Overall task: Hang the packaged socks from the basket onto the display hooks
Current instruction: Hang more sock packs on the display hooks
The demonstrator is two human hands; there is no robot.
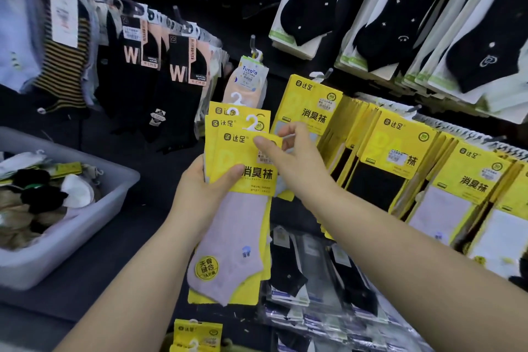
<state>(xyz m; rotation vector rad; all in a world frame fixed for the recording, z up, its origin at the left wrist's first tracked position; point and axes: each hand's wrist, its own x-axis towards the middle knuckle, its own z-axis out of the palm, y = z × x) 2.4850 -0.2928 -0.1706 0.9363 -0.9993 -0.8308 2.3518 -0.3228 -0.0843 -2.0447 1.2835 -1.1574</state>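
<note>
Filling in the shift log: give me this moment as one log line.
left hand: holds stack of yellow sock packs | right hand: pinches top edge of front pack | basket: socks inside | stage: not yet hung

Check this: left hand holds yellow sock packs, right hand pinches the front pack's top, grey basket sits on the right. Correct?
No: head view shows the grey basket on the left. The left hand holds the yellow sock packs; the right hand pinches the top of the front pack.
</note>
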